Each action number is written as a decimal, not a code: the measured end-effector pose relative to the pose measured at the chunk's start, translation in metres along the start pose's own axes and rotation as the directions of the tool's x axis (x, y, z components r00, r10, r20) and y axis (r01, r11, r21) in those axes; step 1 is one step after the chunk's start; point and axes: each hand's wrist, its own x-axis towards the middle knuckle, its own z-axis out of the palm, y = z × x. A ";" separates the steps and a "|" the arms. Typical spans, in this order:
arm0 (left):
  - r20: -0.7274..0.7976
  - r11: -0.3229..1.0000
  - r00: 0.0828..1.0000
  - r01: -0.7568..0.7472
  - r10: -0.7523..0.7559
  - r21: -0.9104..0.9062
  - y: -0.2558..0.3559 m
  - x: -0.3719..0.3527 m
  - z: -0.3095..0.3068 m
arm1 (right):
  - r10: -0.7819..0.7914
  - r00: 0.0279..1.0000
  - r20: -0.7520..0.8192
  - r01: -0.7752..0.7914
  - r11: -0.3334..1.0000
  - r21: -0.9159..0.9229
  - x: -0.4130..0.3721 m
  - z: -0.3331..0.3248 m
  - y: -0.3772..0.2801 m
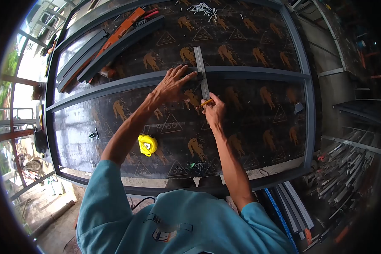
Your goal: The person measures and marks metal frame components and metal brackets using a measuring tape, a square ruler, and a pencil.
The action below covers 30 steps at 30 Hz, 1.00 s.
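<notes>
A steel ruler-like blade (199,59), apparently of a square, lies across the grey metal crossbar (249,72) of a large frame. A dark block on the blade sits at the bar. My left hand (173,82) rests over the bar just left of the blade, fingers spread, one fingertip reaching the dark block. In my right hand (214,111) a yellow pencil (206,102) is pinched beside the lower part of the blade; the fingers partly cover the blade there. Below my left forearm a yellow tape measure (147,145) lies on the dark printed board (178,139).
Grey metal profiles (122,46) and an orange bar (122,31) lie at upper left. A pile of small white pieces (205,10) is at the top. A small dark tool (94,133) lies at left. Long metal offcuts (347,178) are heaped at right.
</notes>
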 end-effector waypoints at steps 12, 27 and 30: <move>0.121 0.883 0.876 -0.454 0.466 -0.116 -0.052 0.064 0.033 | -0.156 0.980 -0.121 0.149 0.987 -0.062 0.036 -0.067 -0.035; 0.184 0.887 0.873 -0.419 0.453 -0.193 -0.057 0.066 0.036 | -0.549 0.827 0.120 0.543 0.836 0.080 0.119 -0.034 -0.036; 0.173 0.886 0.872 -0.430 0.457 -0.172 -0.055 0.068 0.035 | -0.561 0.821 0.104 0.557 0.828 0.062 0.119 -0.032 -0.035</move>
